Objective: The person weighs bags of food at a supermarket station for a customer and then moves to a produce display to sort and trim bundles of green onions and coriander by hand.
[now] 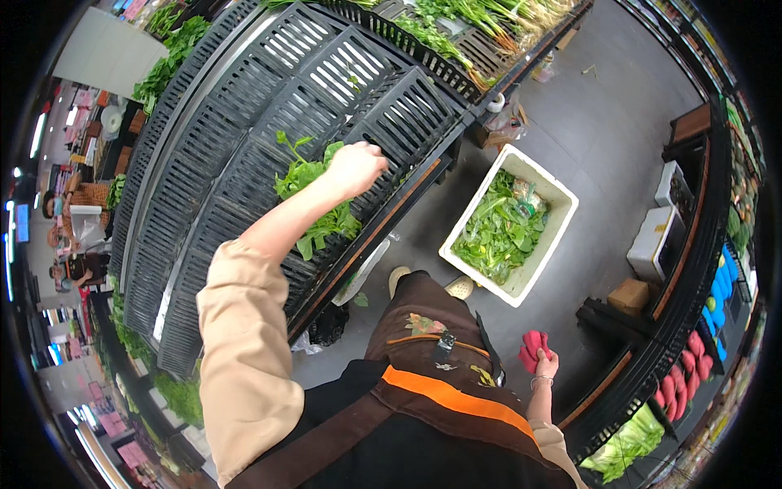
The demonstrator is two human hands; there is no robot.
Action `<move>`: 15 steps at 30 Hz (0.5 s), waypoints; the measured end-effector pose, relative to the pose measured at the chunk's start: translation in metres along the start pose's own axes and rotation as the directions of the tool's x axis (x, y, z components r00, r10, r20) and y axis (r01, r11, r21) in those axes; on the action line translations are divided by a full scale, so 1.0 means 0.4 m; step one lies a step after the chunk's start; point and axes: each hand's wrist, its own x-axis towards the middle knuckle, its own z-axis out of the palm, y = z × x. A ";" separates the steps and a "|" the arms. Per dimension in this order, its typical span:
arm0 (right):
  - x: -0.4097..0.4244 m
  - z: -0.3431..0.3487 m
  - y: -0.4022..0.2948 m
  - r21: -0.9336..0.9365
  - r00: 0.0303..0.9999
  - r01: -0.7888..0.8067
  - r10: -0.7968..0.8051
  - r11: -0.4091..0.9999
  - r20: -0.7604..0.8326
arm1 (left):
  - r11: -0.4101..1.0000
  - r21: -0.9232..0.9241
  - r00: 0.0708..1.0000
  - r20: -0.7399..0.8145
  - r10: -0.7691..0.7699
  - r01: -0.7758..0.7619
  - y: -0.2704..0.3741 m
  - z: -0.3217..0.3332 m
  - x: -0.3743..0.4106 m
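Note:
My left hand (359, 166) reaches out over black slatted plastic display trays (403, 110), its fingers curled downward. Green leafy vegetables (330, 226) lie on the trays beneath my wrist and forearm, partly hidden by them. What is under the curled fingers cannot be seen. Low at my right side, my right hand (545, 363) grips a crumpled red cloth (533, 350). On the floor ahead stands a white foam box (553, 257) with loose green leaves (498, 232) and some clear plastic packaging (526, 202) inside.
Bunches of scallions and herbs (482, 30) fill the rack's far end. A wooden-edged shelf (666, 269) curves along my right, with foam boxes (654, 241) and a cardboard box (629, 296) beneath. Other people (76, 208) are in the left background. A loose leaf (361, 299) lies by my shoes.

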 end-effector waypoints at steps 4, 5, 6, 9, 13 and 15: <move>0.047 0.028 -0.073 0.005 0.998 0.063 -0.063 0.998 -0.021 | 0.991 0.104 0.995 0.059 0.084 -0.090 0.029 0.121 0.131; 0.042 0.038 -0.092 0.014 0.997 0.079 -0.079 0.997 -0.018 | 0.978 0.153 0.989 0.052 0.138 -0.145 0.033 0.140 0.143; 0.034 0.046 -0.119 0.012 0.997 0.075 -0.075 0.997 0.007 | 0.976 0.145 0.986 0.004 0.164 -0.163 0.027 0.188 0.153; -0.015 0.081 -0.127 0.049 0.998 0.054 -0.055 0.997 0.009 | 0.976 0.092 0.968 -0.140 0.209 -0.197 0.017 0.243 0.178; -0.075 0.159 -0.062 0.080 0.998 -0.068 0.068 0.994 0.001 | 0.974 0.096 0.966 -0.137 0.219 -0.207 0.020 0.245 0.194; -0.102 0.196 -0.059 0.045 0.994 -0.113 0.113 0.993 -0.001 | 0.974 0.070 0.971 -0.096 0.221 -0.214 0.019 0.244 0.207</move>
